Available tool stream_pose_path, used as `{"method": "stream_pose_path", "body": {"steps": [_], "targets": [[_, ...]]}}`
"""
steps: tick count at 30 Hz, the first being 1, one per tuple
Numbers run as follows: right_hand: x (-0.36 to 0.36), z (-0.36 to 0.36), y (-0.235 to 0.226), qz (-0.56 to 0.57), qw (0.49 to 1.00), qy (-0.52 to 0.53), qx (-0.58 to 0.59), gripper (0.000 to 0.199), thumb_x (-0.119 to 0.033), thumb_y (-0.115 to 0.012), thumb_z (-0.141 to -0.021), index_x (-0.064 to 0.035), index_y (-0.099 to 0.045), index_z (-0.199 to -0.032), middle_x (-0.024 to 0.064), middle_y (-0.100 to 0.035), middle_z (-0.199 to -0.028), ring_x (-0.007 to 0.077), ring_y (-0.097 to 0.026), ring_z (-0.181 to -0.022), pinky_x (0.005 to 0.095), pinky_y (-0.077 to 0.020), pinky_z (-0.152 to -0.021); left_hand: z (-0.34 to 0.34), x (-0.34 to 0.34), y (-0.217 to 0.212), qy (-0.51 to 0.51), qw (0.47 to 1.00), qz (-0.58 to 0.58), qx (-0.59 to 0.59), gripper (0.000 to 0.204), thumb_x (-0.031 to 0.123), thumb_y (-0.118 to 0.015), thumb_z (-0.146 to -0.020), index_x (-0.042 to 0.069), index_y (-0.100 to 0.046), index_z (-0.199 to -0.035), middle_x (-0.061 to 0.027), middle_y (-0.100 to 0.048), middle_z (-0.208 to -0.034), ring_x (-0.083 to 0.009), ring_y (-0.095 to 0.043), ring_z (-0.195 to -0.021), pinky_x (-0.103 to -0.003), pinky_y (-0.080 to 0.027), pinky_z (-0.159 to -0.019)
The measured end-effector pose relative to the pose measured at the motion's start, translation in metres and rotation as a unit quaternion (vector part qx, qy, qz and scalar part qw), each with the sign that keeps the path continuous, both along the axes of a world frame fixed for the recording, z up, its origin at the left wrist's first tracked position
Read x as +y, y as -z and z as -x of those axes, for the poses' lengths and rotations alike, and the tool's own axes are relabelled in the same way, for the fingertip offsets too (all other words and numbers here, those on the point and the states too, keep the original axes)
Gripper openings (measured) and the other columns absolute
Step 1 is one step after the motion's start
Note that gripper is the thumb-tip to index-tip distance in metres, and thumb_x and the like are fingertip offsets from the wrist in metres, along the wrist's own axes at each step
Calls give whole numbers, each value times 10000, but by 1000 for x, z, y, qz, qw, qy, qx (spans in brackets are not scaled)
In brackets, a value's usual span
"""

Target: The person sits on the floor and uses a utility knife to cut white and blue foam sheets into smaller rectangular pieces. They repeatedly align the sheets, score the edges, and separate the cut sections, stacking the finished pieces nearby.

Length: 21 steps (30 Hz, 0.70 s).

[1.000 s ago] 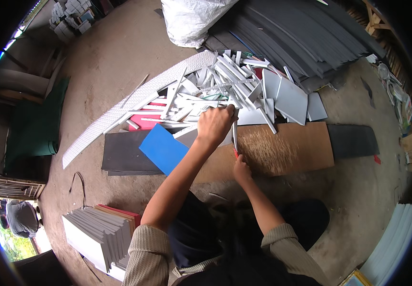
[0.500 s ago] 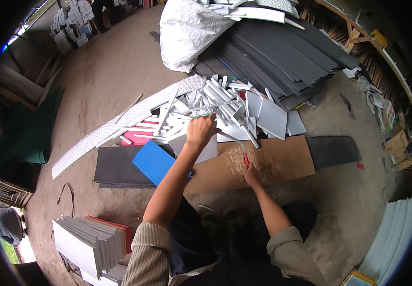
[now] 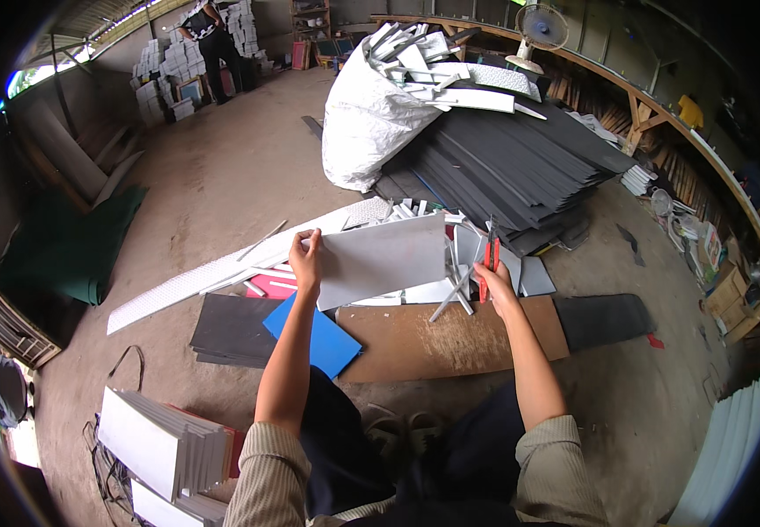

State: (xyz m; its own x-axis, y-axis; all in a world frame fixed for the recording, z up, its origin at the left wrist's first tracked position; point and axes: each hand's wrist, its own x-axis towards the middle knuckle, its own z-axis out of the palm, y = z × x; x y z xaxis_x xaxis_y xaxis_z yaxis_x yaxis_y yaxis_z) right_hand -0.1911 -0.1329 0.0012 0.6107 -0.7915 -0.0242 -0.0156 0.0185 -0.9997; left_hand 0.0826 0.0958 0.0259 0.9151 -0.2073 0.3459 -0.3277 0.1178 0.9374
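My left hand grips the left edge of a pale grey rectangular sheet, held up over the work area. In my right hand is a red-handled tool with a narrow dark tip pointing away from me; its exact kind is unclear. The sheet's right edge is apart from that tool. Below lies a brown, scuffed board. A blue sheet rests at its left, near my left forearm. Behind the raised sheet, white offcut strips lie heaped, partly hidden by it.
A white sack full of offcuts leans by a stack of dark sheets. Stacked pale panels stand at the lower left, with cables beside them. A fan is at the back. Another person stands at the far left.
The pale sheet has come up off the board in my left hand. My right hand has moved right and away from the board with the red-handled tool. The view has tilted upward.
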Motion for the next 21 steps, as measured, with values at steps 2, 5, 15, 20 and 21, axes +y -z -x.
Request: {"method": "stream_pose_path", "body": {"steps": [2, 5, 15, 20, 21], "targets": [[11, -11, -12, -4, 999, 0, -37, 183, -170, -639, -782, -71, -516, -874, -8, -527, -772, 81, -504, -717, 237, -407, -666, 1, 8, 3, 38, 999, 11, 36, 212, 246, -601, -830, 37, -568, -818, 59, -417, -592, -39, -331, -537, -196, -291, -485], [23, -28, -25, 2, 997, 1, -80, 209, -150, -677, -746, -80, -526, -873, -27, -518, -767, 67, -469, -698, 229, -372, -645, 2, 17, 2, 75, 997, 4, 38, 197, 236, -594, -836, 42, -568, -815, 71, -385, -584, -27, -298, -531, -191, -253, -471], [61, -61, -49, -27, 971, 121, -206, 240, -52, -677, -710, -80, -477, -839, -26, -483, -720, 82, -459, -636, 235, -383, -610, 1, 22, 4, -283, 910, -252, -167, 523, 386, -655, -751, 65, -463, -1116, -113, -509, -945, -228, -461, -913, -375, -386, -787], [60, -55, -42, -168, 937, 181, -247, 276, -24, -693, -676, -96, -467, -817, -20, -482, -740, 97, -478, -661, 240, -395, -607, 74, -17, 4, 51, 900, -391, -185, 806, 590, -590, -688, 92, -334, -1269, -220, -194, -1340, -390, -145, -1256, -636, -116, -946], [65, -60, -41, -184, 928, 190, -262, 277, -18, -693, -672, -100, -470, -812, -19, -486, -736, 98, -481, -659, 238, -397, -605, 87, -19, 7, 62, 892, -407, -186, 832, 586, -600, -683, 117, -296, -1299, -214, -94, -1381, -396, -27, -1287, -685, -50, -919]]}}
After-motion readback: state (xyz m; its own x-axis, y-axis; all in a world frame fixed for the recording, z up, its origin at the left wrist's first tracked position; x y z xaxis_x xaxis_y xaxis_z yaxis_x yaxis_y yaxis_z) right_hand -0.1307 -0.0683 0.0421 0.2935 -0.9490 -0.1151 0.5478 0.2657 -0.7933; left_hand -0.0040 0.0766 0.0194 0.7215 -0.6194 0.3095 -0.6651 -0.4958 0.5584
